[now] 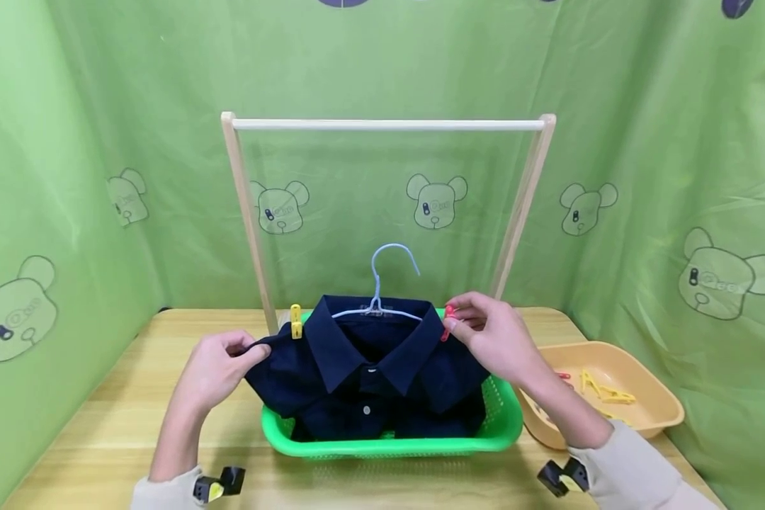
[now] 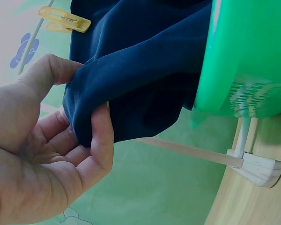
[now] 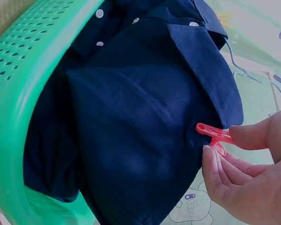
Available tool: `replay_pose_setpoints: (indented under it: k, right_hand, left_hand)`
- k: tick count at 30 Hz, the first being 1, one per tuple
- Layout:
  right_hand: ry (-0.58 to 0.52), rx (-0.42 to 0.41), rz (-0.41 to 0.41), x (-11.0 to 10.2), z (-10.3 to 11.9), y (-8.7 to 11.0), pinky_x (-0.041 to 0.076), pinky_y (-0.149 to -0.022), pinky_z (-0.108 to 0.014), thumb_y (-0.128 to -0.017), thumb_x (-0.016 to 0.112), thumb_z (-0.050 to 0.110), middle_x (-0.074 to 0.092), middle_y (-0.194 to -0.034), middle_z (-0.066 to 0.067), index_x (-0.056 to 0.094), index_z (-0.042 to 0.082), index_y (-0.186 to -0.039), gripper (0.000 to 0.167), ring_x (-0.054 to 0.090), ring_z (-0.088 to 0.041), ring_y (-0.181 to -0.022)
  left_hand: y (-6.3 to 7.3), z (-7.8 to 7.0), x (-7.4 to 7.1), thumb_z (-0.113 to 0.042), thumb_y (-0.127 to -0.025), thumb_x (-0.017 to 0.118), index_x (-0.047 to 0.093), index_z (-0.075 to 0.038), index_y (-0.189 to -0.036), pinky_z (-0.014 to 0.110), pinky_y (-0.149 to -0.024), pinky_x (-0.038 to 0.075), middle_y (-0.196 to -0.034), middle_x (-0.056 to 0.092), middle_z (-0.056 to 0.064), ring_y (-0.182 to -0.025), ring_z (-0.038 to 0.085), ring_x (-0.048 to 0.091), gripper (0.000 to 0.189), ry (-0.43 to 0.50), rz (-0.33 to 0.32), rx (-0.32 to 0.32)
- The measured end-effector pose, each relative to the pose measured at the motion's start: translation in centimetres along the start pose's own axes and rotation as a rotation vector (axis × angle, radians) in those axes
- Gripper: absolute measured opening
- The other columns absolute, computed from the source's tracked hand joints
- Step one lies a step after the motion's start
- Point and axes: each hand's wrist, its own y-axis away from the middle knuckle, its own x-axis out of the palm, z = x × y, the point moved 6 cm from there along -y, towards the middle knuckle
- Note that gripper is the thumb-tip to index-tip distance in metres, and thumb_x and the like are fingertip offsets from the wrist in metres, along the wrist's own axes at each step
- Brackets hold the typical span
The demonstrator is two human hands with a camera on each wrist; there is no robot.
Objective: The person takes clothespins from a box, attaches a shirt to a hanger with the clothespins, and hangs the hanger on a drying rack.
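Observation:
A dark navy collared shirt point(image 1: 372, 375) with white buttons lies partly in a green basket point(image 1: 392, 448). From its neck rises a pale blue wire hanger point(image 1: 377, 276). My left hand point(image 1: 219, 365) pinches the shirt's shoulder or sleeve edge on the left, the cloth folded between thumb and fingers. Just inward of that hand, a yellow clothespin point(image 1: 296, 322) is clipped on the shirt's shoulder. With thumb and fingers my right hand point(image 1: 494, 336) pinches a red clothespin point(image 3: 215, 133), whose tip sits on the shirt's other shoulder beside the collar.
Behind the basket stands a wooden rack with a white crossbar point(image 1: 389, 125). An orange tray point(image 1: 666, 409) holding yellow and red clothespins is at the right on the wooden table point(image 1: 127, 397). Green curtains point(image 1: 357, 64) with bear prints surround the table.

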Motion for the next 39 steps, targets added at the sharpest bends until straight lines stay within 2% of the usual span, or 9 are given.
replay_pose_setpoints:
  k: [5, 14, 24, 34, 39]
  right_hand:
    - [-0.006, 0.011, 0.003, 0.00, -0.13, -0.06, 0.056, -0.082, -0.034, -0.095, 0.069, 0.015, 0.075, -0.103, -0.009, 0.068, 0.005, -0.117, 0.024, 0.071, -0.020, -0.091]
    - [-0.014, 0.008, 0.010, -0.09, -0.05, 0.07, 0.056, -0.085, -0.038, -0.096, 0.069, 0.016, 0.075, -0.105, -0.008, 0.068, 0.005, -0.119, 0.026, 0.071, -0.021, -0.094]
    - [-0.014, -0.012, 0.006, -0.09, -0.42, 0.30, 0.058, -0.083, -0.038, -0.096, 0.070, 0.015, 0.076, -0.105, -0.008, 0.068, 0.007, -0.119, 0.025, 0.073, -0.021, -0.093]
    - [0.012, 0.009, 0.021, -0.12, -0.88, 0.14, 0.057, -0.086, -0.042, -0.096, 0.068, 0.017, 0.075, -0.106, -0.007, 0.068, 0.009, -0.120, 0.025, 0.072, -0.023, -0.096]
    - [0.011, 0.016, 0.024, -0.24, -0.95, 0.02, 0.057, -0.086, -0.042, -0.097, 0.067, 0.017, 0.075, -0.107, -0.008, 0.067, 0.009, -0.121, 0.026, 0.072, -0.024, -0.097]
  left_hand:
    - [-0.14, -0.10, 0.02, -0.027, -0.091, 0.072, 0.068, -0.011, -0.078, 0.028, -0.060, 0.038, -0.072, 0.057, -0.002, -0.069, 0.015, 0.050, 0.021, 0.009, -0.001, 0.015]
    - [-0.04, 0.05, 0.02, -0.026, -0.091, 0.071, 0.065, -0.011, -0.075, 0.028, -0.058, 0.037, -0.070, 0.053, -0.001, -0.066, 0.018, 0.049, 0.023, 0.014, -0.006, -0.018]
    - [0.06, -0.13, 0.08, -0.026, -0.091, 0.071, 0.066, -0.011, -0.076, 0.028, -0.060, 0.039, -0.071, 0.055, 0.000, -0.068, 0.019, 0.050, 0.022, 0.002, -0.008, -0.018]
    - [-0.31, -0.21, 0.31, -0.028, -0.091, 0.071, 0.066, -0.012, -0.077, 0.029, -0.060, 0.038, -0.072, 0.057, 0.000, -0.069, 0.019, 0.051, 0.023, -0.015, -0.011, -0.027]
    - [-0.52, -0.52, 0.20, -0.028, -0.091, 0.071, 0.065, -0.012, -0.076, 0.028, -0.059, 0.037, -0.069, 0.054, -0.002, -0.066, 0.018, 0.049, 0.023, -0.030, -0.024, -0.006]
